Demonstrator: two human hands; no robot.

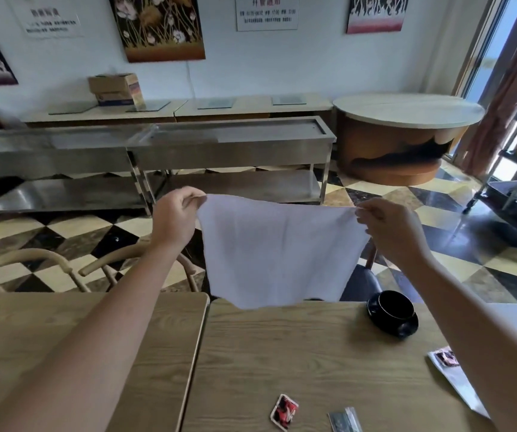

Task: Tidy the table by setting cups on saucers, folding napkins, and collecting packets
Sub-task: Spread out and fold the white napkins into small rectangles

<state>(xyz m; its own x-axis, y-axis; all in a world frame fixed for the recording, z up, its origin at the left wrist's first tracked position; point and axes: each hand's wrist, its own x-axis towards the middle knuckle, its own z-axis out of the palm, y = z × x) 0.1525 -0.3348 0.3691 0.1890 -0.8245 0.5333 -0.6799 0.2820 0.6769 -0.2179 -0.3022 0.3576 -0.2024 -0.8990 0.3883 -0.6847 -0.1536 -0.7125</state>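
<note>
desk: light wood-grain desk (297, 363), a second one (63, 338) butted against its left edge
far right: black cup (395, 305) on black saucer (406, 326)
near edge: red packet (284, 411), silver packet (344, 419)
right edge: white packet (453, 375), partly hidden by an arm

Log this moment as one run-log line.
step: napkin folding | left hand: pinches napkin corner | right hand: pinches opposite corner | napkin: spread above table
</note>
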